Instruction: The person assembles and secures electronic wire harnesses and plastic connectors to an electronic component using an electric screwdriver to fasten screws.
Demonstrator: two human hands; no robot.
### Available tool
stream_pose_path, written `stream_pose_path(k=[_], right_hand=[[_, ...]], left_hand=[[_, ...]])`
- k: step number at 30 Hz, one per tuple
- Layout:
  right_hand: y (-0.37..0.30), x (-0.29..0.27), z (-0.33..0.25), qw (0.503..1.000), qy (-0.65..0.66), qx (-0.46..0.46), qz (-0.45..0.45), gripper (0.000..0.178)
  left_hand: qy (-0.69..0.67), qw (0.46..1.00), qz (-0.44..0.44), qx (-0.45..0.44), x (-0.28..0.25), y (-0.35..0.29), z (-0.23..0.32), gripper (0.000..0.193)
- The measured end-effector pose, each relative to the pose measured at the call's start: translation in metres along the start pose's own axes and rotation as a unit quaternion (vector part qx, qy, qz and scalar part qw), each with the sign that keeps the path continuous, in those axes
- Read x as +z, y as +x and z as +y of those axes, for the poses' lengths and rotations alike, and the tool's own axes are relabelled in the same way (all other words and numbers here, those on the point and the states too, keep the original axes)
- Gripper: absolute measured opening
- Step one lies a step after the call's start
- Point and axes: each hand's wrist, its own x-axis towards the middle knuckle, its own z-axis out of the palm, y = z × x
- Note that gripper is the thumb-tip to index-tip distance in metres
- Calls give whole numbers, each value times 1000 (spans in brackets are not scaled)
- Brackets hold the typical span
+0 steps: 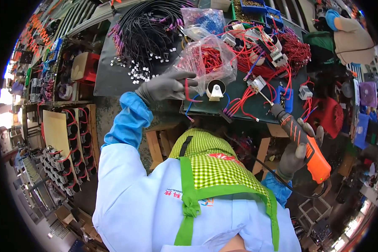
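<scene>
My left hand, in a grey glove, is closed around a short red wire above the near edge of the bench. My right hand, also gloved, grips an orange and black electric screwdriver. Its long bit points up and left, with the tip at a small grey-white terminal block; contact is hard to judge. Red wires run out from that block. Between my hands stands a round white part with a bracket, and a blue wire hangs over the edge beside it.
A bundle of black cables with white connectors covers the back left. Clear bags hold red wires. More terminal blocks and wires lie back right, near a blue tray. The screwdriver's cord loops below my right hand. Another person's arm shows far right.
</scene>
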Motion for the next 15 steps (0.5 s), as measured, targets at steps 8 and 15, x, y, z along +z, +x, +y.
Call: stream_pose_path(k=[8, 15], right_hand=[[-1, -13, 22, 998, -49, 17, -24, 74], [0, -6, 16, 997, -47, 55, 14, 72]], left_hand=[[768, 611, 191, -15, 26, 37, -51, 27], [721, 600, 89, 336, 52, 85, -68, 38]])
